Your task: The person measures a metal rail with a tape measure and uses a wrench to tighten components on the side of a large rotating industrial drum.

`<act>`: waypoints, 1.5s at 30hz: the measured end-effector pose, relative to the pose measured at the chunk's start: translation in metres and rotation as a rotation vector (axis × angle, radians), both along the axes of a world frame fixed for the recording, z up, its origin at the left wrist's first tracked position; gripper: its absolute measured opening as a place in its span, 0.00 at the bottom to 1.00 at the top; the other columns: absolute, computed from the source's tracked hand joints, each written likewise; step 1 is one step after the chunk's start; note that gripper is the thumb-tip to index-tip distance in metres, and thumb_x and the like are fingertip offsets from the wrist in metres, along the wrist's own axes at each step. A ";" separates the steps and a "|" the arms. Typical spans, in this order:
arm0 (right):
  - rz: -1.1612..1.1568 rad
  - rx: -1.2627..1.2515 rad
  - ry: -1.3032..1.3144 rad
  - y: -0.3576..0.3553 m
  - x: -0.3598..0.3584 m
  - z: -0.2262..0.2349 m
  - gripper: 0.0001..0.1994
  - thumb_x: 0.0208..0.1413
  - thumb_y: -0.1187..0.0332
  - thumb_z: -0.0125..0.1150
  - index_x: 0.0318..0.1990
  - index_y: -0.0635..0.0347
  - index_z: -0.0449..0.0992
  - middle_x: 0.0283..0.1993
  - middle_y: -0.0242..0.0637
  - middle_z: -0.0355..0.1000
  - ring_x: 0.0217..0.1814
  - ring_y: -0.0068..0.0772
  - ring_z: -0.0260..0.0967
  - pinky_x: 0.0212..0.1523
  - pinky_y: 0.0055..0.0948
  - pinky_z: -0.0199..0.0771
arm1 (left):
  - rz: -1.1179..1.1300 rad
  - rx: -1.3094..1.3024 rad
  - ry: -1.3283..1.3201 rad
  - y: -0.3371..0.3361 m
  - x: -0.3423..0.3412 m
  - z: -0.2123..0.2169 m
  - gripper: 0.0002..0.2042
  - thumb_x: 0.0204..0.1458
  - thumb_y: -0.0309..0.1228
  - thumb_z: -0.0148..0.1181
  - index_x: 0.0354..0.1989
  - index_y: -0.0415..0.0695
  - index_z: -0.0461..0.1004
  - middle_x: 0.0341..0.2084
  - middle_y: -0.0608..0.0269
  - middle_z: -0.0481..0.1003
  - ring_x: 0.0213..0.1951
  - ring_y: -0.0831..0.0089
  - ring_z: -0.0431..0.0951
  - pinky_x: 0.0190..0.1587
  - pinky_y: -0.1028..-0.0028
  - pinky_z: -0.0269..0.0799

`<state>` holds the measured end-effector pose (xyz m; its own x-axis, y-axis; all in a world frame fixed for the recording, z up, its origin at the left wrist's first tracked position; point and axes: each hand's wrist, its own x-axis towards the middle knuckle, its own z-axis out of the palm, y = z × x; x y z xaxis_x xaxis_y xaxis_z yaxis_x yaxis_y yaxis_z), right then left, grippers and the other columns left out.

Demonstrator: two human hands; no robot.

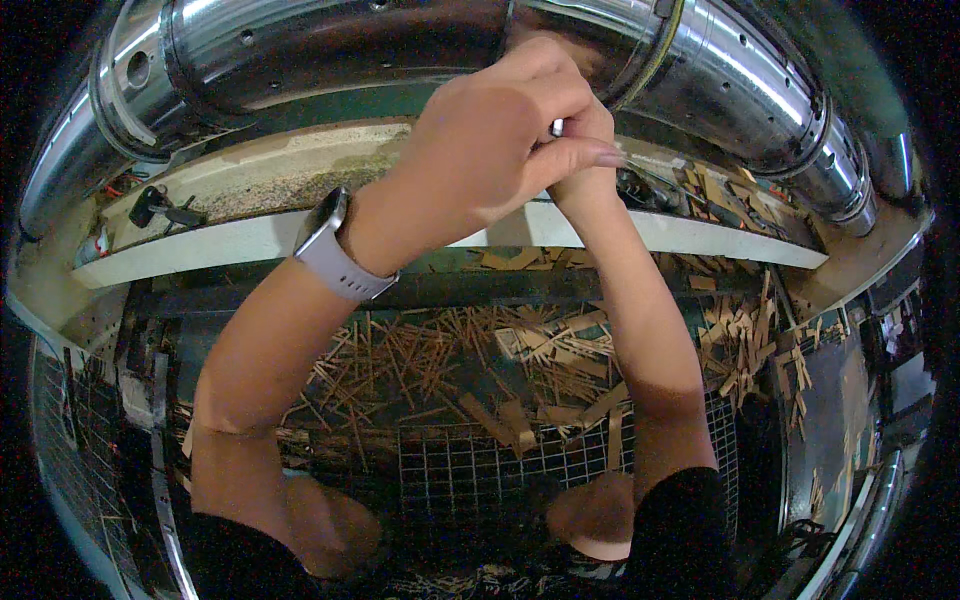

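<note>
My left hand (500, 125), with a watch (335, 250) on its wrist, is raised in front of a large shiny metal cylinder (330, 45). Its fingers are closed round a small metal tool, whose bright end (557, 128) pokes out between finger and thumb. The rest of that tool is hidden, so its kind does not show. My right hand (583, 185) is up behind the left one, close under the cylinder. Most of its fingers are covered, and what they touch cannot be made out.
A pale beam (240, 240) crosses below the cylinder. On the ledge behind it lie a black-handled tool (165, 210) at left and cardboard scraps (720, 195) at right. More cardboard strips (400, 355) litter the floor area beneath, beside a wire grid (470, 465).
</note>
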<state>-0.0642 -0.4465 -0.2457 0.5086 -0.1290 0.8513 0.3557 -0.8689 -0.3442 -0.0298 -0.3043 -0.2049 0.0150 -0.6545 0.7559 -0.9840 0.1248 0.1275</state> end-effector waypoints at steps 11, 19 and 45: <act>-0.029 0.027 -0.097 0.004 0.008 -0.008 0.13 0.40 0.72 0.57 0.37 0.61 0.70 0.34 0.48 0.68 0.35 0.51 0.67 0.34 0.38 0.69 | -0.279 -0.076 0.727 -0.015 0.018 0.004 0.11 0.52 0.35 0.52 0.36 0.39 0.71 0.22 0.65 0.72 0.19 0.82 0.67 0.25 0.83 0.63; -0.137 -0.202 -0.137 -0.008 0.013 -0.018 0.14 0.40 0.64 0.61 0.36 0.57 0.70 0.31 0.42 0.71 0.35 0.50 0.69 0.34 0.40 0.70 | 0.023 -0.011 -0.170 -0.007 0.003 0.001 0.10 0.44 0.29 0.54 0.36 0.40 0.69 0.31 0.55 0.71 0.33 0.55 0.72 0.35 0.69 0.69; 0.015 -0.081 -0.160 0.002 0.007 -0.004 0.09 0.47 0.79 0.54 0.37 0.57 0.73 0.34 0.37 0.59 0.34 0.33 0.63 0.34 0.27 0.66 | 0.395 0.261 -0.166 0.079 0.072 -0.058 0.16 0.46 0.33 0.56 0.44 0.45 0.66 0.40 0.54 0.66 0.33 0.55 0.73 0.33 0.63 0.72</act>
